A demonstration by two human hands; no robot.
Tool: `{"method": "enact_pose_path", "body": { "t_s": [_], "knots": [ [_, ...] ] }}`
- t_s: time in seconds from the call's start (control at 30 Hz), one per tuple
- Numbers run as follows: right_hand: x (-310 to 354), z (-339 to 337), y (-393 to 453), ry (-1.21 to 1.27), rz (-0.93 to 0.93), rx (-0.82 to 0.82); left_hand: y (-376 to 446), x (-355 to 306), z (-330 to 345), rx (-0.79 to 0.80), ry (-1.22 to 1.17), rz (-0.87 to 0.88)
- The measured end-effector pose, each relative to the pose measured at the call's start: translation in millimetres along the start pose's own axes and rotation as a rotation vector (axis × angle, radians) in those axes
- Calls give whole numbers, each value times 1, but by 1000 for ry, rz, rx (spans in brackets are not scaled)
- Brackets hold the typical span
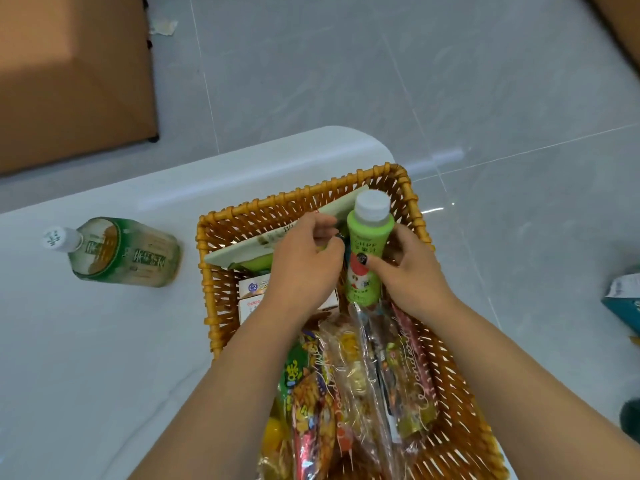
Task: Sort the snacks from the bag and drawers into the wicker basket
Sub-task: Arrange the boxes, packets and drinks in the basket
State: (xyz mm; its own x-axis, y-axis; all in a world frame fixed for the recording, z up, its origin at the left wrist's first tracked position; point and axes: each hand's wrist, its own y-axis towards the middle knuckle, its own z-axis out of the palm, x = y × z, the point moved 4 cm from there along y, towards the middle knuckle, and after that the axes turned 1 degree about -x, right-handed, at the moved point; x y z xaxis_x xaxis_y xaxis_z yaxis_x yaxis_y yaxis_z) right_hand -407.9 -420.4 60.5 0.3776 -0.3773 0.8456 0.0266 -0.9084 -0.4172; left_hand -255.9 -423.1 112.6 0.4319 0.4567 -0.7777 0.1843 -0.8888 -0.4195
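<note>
Standing upright at the far end of the wicker basket [412,188], the green bottle [369,251] is held by the right hand [412,271], thumb and fingers curled round its middle just under the shoulder. The left hand [304,265] curls just beside it; what its fingertips pinch I cannot tell, though a flat pale box [263,237] lies right beyond them. Filled and capped, the bottle is probably fairly heavy and stiff with a smooth, slightly slippery sleeve, so the waist is the sensible grip. Its label seems to read "HPP". Nearer than the fingers lie crinkly snack packets [346,375], light and crushable. Left of both hands, a tea bottle [121,252] lies on the white table [86,341]; its writing is unreadable.
</note>
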Motion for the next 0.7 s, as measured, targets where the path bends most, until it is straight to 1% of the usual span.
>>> {"method": "enact_pose_path", "body": {
  "t_s": [0.13, 0.23, 0.37, 0.47, 0.5, 0.57, 0.63, 0.7],
  "knots": [
    [-12, 17, 11, 88, 73, 12, 0, 7, -4, -13, -23, -8],
    [-21, 17, 17, 61, 162, -4, -4, 17, -13, -21, -77, -37],
    [-23, 15, 10, -161, 222, 29, -11, 29, -36, -107, -170, -35],
    [-4, 12, -1, -326, 217, -52, -16, 38, -65, -255, -175, 15],
    [7, 12, -4, -385, 187, -97, -19, 40, -76, -322, -174, 40],
    [36, 13, -12, -490, 60, -201, -26, 43, -101, -480, -164, 91],
    [72, 21, -16, -494, -121, -288, -33, 47, -128, -675, -89, 156],
    [106, 35, -14, -462, -290, -305, -35, 51, -154, -849, 15, 223]
  ]
}}
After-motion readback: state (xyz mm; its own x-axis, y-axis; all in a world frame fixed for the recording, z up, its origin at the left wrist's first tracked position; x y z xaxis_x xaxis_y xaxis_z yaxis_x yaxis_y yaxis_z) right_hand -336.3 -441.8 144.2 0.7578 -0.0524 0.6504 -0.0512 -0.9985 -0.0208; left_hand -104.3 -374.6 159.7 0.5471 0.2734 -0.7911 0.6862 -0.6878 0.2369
